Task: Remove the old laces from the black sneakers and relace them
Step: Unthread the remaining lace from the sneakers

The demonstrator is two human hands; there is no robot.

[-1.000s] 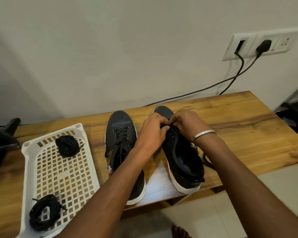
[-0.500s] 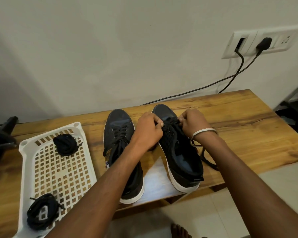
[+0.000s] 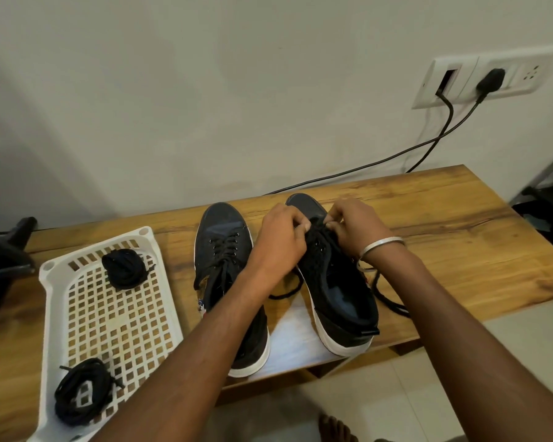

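Both hands pinch the black lace over the upper eyelets of the right-hand black canvas sneaker with a white sole (image 3: 336, 291): the left hand (image 3: 281, 237) curls thumb and forefinger on the strand at the inner side of the tongue, the right hand (image 3: 351, 228), a silver bangle (image 3: 382, 247) at its wrist, grips it at the outer side. A second ago the two hands were bunched together over the throat of the shoe; they have since drawn slightly apart, and more loose lace (image 3: 387, 295) now trails on the wooden tabletop (image 3: 460, 250) on either side of the shoe. That suggests another crossing is being worked loose, and that this shoe is partway through unlacing.

Nearest the camera, a loose coil of black lace (image 3: 82, 390) lies in the white perforated plastic tray (image 3: 109, 320); a tighter black bundle (image 3: 125, 269) sits at its far end. Between tray and hands stands the left-hand black sneaker (image 3: 224, 250), its lace threaded through the eyelets. Behind, black cables (image 3: 428, 148) run up the wall to a white socket plate (image 3: 492, 78).
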